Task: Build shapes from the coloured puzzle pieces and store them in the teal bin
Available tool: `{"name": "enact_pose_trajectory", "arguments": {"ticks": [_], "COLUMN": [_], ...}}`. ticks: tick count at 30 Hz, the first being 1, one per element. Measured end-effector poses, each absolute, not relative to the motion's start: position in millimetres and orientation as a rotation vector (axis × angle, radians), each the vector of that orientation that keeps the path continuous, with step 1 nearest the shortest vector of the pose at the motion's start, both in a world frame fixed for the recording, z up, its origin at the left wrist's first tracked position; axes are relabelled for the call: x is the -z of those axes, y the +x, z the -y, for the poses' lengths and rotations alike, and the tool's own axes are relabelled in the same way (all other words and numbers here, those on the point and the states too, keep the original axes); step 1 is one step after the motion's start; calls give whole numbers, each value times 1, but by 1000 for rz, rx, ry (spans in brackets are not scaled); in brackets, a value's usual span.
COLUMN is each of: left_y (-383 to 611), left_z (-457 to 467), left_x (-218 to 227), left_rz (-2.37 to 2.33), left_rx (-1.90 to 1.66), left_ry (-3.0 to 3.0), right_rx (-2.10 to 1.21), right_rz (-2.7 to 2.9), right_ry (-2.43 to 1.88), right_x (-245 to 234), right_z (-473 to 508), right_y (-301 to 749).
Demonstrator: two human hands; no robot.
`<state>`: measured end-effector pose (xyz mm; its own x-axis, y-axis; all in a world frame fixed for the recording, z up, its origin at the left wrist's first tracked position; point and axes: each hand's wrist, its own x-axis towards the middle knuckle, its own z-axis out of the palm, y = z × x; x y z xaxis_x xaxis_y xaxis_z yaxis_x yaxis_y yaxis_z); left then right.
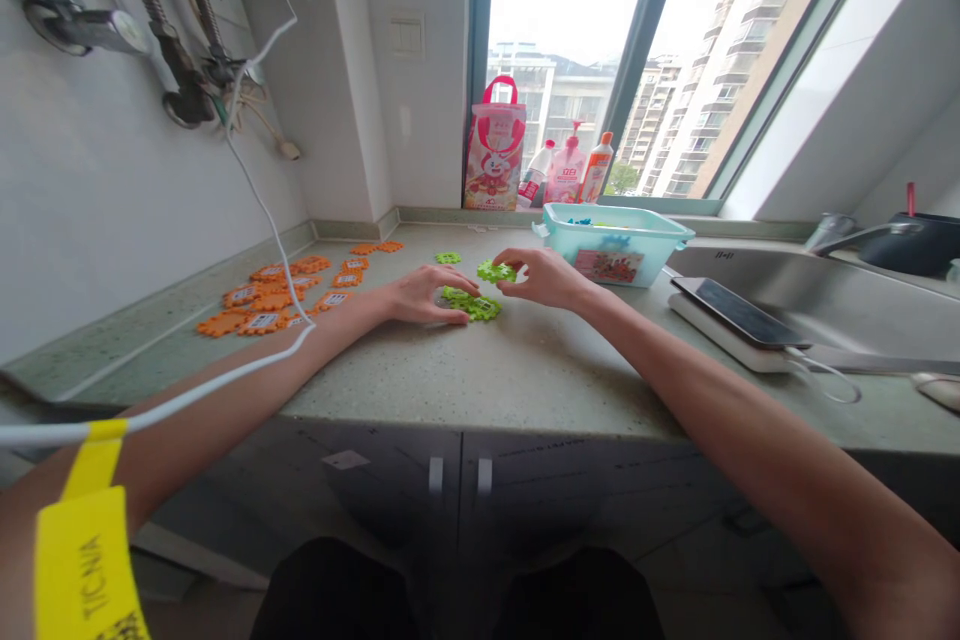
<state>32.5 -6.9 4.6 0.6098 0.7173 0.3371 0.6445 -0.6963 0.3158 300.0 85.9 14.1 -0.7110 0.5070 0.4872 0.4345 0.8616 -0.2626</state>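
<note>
The right hand (544, 278) pinches a green gear piece (496, 271) just above the joined green pieces (472, 304). The left hand (420, 297) lies flat, pressing them down. If it lets go, they could slide and the teeth miss.

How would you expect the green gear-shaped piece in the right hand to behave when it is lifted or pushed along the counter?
The green piece looks like thin flat plastic, so it is probably stiff and light. The right hand pinches it with fingertips alone, which suggests little weight. Its toothed edge and flat shape mean it would likely slide on the counter, not roll.
</note>
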Motion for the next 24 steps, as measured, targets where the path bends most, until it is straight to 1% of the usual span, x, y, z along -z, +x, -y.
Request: {"name": "enact_pose_trajectory", "arguments": {"ticks": [4,9,24], "left_y": [28,25,26], "left_z": [5,2,-8], "left_x": [-4,-5,1], "left_rz": [-1412,-1563,-1485], "left_rx": [-613,-549,-655], "left_ry": [2645,2552,2583], "right_rx": [-366,-423,-368], "right_rz": [2577,2736,2783], "right_ry": [-576,-638,-602], "right_x": [-15,-15,-18], "right_z": [-74,-64,-51], "right_y": [293,290,285]}}
